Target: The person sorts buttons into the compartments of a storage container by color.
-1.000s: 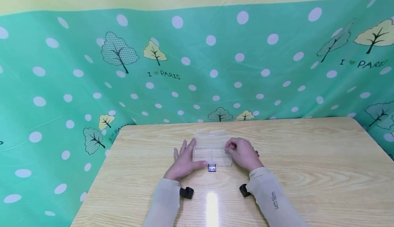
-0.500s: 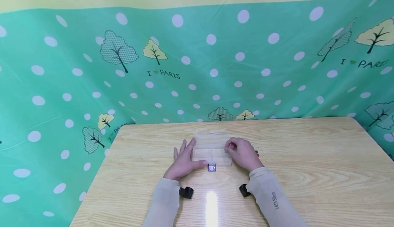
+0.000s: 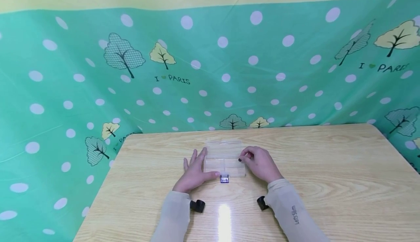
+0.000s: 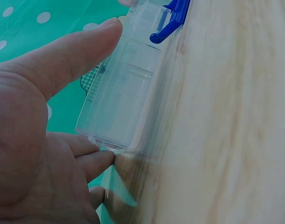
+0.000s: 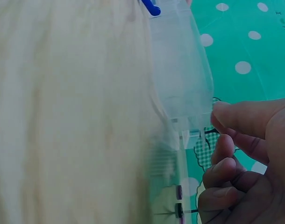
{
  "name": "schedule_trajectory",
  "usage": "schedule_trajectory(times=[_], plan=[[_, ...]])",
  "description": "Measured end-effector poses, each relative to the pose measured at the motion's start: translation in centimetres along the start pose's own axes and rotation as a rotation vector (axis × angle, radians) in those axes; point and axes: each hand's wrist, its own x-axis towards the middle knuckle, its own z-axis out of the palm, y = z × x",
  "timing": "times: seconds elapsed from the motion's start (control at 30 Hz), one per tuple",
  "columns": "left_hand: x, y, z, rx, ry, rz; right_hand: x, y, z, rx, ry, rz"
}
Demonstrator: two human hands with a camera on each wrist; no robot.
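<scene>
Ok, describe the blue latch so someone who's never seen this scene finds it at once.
On the wooden table, between the left hand and the right hand, lies an opened clear plastic box. The blue latch sits midway along the box's near edge, beside the left thumb's tip. Its small, deep-blue form sets it apart from the box's colourless plastic.

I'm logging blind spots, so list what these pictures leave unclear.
Head view: small dark roundish thing pinched by the bare right hand, too small to identify.
Head view: near left corner of the clear plastic compartment box, hidden by the bare left hand.
Right wrist view: the blue plastic latch, partly cut off by the top edge.
</scene>
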Motion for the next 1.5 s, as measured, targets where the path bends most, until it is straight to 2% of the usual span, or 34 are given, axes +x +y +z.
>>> schedule_trajectory(times=[0.4, 0.87, 1.33, 1.5], plan=[[0.0, 0.1, 0.0, 0.002, -0.005, -0.006, -0.1, 0.6, -1.7, 0.016, 0.025, -0.004], [0.0, 0.2, -0.1, 0.001, 0.0, -0.002, 0.0, 2.0, -3.7, 0.001, 0.026, 0.067], [-0.1, 0.3, -0.3, -0.006, -0.003, -0.001, 0.2, 3.3, -3.9, 0.002, 0.021, 0.059], [-0.1, 0.3, -0.3, -0.003, -0.01, -0.007, 0.3, 3.5, -3.8, -0.028, 0.008, 0.072]])
